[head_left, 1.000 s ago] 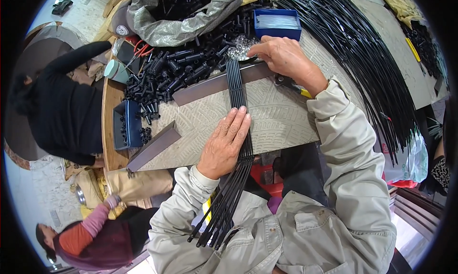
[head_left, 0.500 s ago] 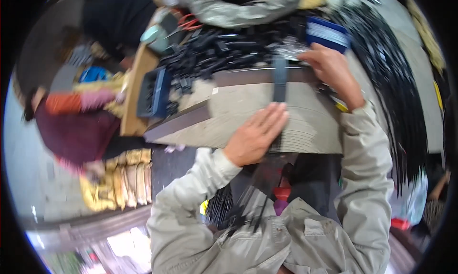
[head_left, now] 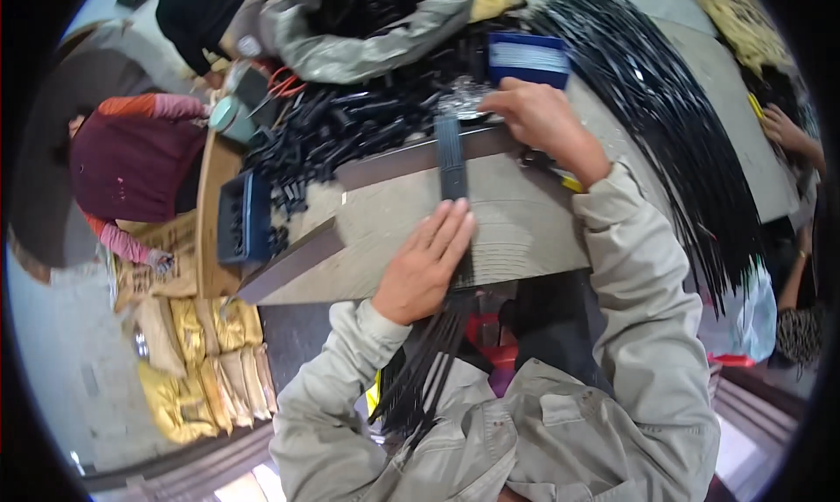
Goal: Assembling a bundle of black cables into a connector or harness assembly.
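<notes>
My left hand (head_left: 426,261) lies flat, fingers stretched out, on a row of thin black strips (head_left: 451,161) laid side by side across the worktable (head_left: 525,209). Their loose ends (head_left: 424,362) hang over the near edge toward my lap. At the far end of the row, my right hand (head_left: 547,122) is closed in a pinch beside a small pile of shiny, clear or silvery bits (head_left: 462,98). Whatever sits between those fingertips is too small to make out. Just beyond that hand is a blue box (head_left: 528,59) with a pale label.
Black plastic parts (head_left: 350,113) are heaped behind a grey metal strip (head_left: 394,163). A blue bin (head_left: 245,218) and red-handled scissors (head_left: 286,82) are at left. Long black strands (head_left: 652,108) cover the right side. A grey sack (head_left: 367,52) stands behind. Co-workers (head_left: 136,165) are nearby.
The whole view has shifted, so the table sits further left and lower. Both hands keep nearly the same places on the strips and by the shiny pile. The co-worker at left has moved.
</notes>
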The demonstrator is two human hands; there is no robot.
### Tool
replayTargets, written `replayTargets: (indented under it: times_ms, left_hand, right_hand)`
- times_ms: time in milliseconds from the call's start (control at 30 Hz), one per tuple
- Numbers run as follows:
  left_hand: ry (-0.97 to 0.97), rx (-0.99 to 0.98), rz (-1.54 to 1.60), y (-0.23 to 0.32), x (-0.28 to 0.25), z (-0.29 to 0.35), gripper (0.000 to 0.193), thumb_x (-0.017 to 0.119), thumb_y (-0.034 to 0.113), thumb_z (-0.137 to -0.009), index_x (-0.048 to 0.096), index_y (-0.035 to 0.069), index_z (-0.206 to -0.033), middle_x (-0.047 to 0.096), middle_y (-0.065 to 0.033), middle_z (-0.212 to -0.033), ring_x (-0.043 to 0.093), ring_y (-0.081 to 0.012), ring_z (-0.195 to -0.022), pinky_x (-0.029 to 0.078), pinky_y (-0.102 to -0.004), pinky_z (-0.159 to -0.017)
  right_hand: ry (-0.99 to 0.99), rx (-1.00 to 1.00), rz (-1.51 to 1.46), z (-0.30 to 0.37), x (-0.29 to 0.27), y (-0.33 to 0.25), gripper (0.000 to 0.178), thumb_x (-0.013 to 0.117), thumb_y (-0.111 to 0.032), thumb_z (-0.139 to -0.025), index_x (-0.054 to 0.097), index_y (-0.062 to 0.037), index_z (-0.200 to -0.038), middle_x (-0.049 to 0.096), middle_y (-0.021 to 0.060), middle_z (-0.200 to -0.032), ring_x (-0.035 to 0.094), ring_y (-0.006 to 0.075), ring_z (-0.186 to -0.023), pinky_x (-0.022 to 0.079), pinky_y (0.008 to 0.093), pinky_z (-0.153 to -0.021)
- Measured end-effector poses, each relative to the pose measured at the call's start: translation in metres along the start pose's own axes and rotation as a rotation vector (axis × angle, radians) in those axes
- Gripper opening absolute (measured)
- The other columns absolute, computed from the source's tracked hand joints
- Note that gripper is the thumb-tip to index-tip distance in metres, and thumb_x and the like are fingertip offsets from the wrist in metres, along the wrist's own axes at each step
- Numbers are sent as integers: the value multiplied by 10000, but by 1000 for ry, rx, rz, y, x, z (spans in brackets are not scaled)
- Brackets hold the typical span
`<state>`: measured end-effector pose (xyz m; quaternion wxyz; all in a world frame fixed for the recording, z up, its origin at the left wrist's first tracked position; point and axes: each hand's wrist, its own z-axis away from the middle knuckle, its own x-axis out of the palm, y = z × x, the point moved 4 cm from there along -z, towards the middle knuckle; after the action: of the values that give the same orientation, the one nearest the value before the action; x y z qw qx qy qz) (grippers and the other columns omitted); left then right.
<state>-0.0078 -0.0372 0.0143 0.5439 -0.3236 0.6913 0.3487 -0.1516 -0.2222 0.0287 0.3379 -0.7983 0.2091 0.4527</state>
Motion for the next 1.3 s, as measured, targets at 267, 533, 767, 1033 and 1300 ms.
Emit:
replayTargets:
  times_ms: [267, 533, 767, 1033, 1300]
  left_hand:
    - [-20, 68, -33, 3, 11, -7, 554, 510, 107, -784, 360, -28, -1301, 356, -209, -1349, 344, -365, -1255, 323, -396, -1017]
    - [-6, -4, 96, 9, 5, -10, 546, 481, 123, -799, 357, 14, -1320, 343, -156, -1378, 331, -322, -1274, 288, -413, -1034]
    - [-54, 40, -185, -2, 16, -2, 651, 541, 346, -802, 341, 25, -1332, 330, -145, -1389, 318, -298, -1287, 274, -414, -1035]
    - [-39, 6, 81, 4, 0, -5, 845, 531, 575, -739, 325, 17, -1338, 297, -149, -1403, 283, -307, -1300, 260, -436, -1038]
    - [-2, 10, 73, 3, 0, -3, 691, 559, 357, -778, 335, 4, -1329, 307, -161, -1396, 302, -319, -1292, 280, -429, -1036]
  right_hand:
    - [-15, 17, -18, 4, 0, 2, 307, 537, -21, -728, 668, -183, -954, 597, 79, -877, 609, 278, -810, 464, 399, -668]
    - [79, -39, 78, 6, -2, 6, 147, 570, -100, -780, 657, -151, -886, 567, 53, -819, 599, 270, -694, 441, 394, -583]
    - [75, -57, 100, 4, -3, 2, 144, 570, -112, -787, 664, -165, -881, 578, 47, -792, 599, 270, -687, 438, 390, -575]
    - [118, -123, 81, 4, -4, -2, 104, 586, -119, -773, 658, -136, -846, 565, 28, -759, 593, 258, -658, 434, 363, -555]
    - [107, -77, 89, 3, 0, -6, 148, 572, -77, -767, 648, -139, -878, 564, 33, -755, 595, 255, -656, 429, 349, -550]
